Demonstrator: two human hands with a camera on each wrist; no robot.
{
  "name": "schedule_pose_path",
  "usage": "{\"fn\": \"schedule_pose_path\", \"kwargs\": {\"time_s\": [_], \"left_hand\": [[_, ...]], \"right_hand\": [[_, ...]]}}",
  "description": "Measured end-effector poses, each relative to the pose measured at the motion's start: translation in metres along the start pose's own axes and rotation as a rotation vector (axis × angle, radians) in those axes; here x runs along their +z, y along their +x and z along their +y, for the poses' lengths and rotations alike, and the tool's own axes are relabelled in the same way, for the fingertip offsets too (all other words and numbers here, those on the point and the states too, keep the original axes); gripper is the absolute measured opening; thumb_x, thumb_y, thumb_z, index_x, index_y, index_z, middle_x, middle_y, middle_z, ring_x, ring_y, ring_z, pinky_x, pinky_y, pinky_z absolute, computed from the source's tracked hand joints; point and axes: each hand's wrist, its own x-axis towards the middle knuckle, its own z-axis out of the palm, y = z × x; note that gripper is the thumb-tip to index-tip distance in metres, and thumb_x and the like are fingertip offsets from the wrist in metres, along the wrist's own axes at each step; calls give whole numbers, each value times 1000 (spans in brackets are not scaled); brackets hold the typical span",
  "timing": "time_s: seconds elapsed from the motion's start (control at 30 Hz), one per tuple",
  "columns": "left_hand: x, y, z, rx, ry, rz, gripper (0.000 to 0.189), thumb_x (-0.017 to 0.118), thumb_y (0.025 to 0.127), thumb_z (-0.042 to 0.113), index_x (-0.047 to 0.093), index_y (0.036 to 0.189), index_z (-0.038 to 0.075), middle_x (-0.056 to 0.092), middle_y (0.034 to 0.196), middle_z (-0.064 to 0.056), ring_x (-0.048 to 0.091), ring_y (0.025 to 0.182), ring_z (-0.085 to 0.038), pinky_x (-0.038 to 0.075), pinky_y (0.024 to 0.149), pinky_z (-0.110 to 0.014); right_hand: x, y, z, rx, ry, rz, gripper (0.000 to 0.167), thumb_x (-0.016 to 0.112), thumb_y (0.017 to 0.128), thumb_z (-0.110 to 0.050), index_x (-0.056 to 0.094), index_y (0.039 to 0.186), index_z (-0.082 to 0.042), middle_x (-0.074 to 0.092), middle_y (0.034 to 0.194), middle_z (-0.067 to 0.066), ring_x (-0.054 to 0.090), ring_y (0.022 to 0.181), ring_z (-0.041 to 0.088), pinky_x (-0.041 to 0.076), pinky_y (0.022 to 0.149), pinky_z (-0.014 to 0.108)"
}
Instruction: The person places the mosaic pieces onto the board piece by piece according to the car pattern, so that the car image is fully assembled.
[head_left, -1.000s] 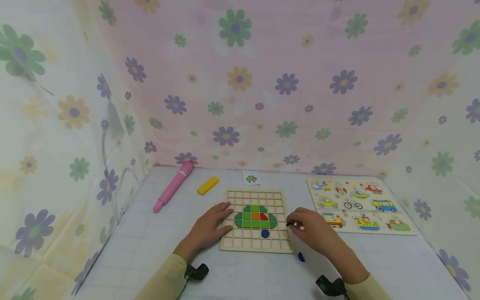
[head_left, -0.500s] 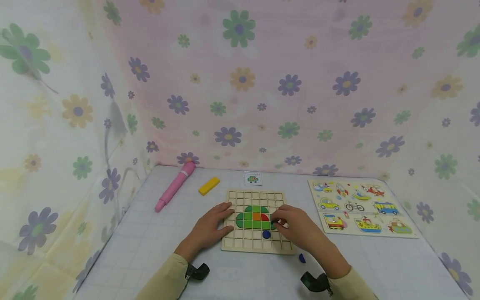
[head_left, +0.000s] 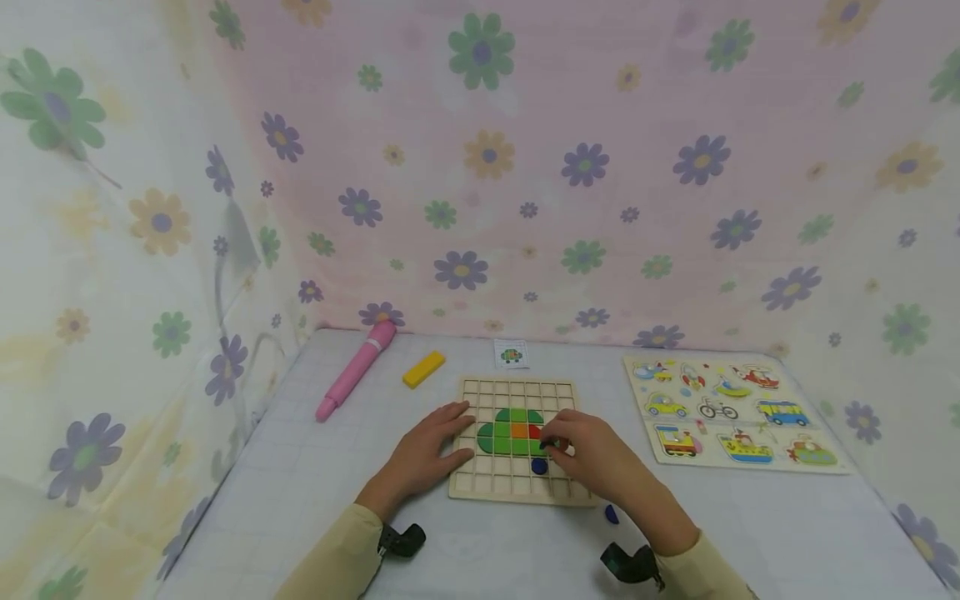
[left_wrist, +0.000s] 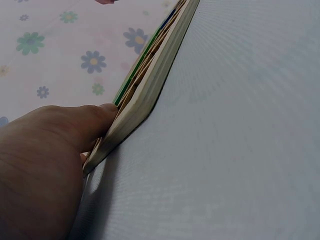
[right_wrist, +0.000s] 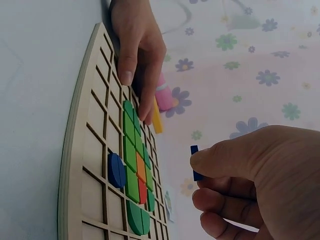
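My right hand (head_left: 592, 450) pinches a small blue piece (right_wrist: 197, 176) between thumb and fingers. In the head view it is over the right part of the wooden grid board (head_left: 480, 483); the right wrist view shows the piece edge-on, apart from the board. My left hand (head_left: 427, 450) rests on the board's left side, fingers stretched out, thumb at the edge (left_wrist: 145, 90). Green pieces (right_wrist: 131, 155), an orange square (right_wrist: 141, 167) and a red piece (right_wrist: 142, 191) fill the middle cells. Two blue half-rounds (right_wrist: 116, 170) form a circle below them. Another blue half-round (head_left: 611, 514) lies off the board's lower right corner.
Behind the board lies a small picture card (head_left: 512, 355). A yellow block (head_left: 423, 369) and a thick pink pen-shaped object (head_left: 356, 371) are at the back left. On the right is a vehicle puzzle board (head_left: 712, 429). Flowered cloth (head_left: 487, 208) hangs around the table.
My right hand has moved left with the blue piece, from beside the board's right edge to over its right part. The left hand stays on the board.
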Motion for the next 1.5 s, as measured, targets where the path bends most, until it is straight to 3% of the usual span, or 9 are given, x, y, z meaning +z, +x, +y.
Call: {"fn": "schedule_pose_path", "kwargs": {"time_s": [0.9,1.27,1.5], "left_hand": [[0,2,1,-15,17,-11,59,71,106,41,59,158,17,41,172,-1,33,160,-28,33,126,-54],[-3,0,2,-15,14,0,58,71,106,40,59,158,17,42,171,-2,34,159,-30,33,125,-56],[-5,0,7,-1,-20,6,57,72,105,38,61,156,14,44,170,-4,36,158,-33,34,124,-58]], "right_hand": [[6,3,-1,-13,8,42,22,88,90,-3,82,107,-15,67,104,-12,61,84,3,60,75,27],[11,8,-13,-4,32,-7,20,86,93,-7,81,110,-15,65,102,-12,61,86,6,59,76,28],[17,15,-21,-43,17,-20,18,85,94,-6,81,109,-15,65,101,-11,60,85,6,57,73,29]]}}
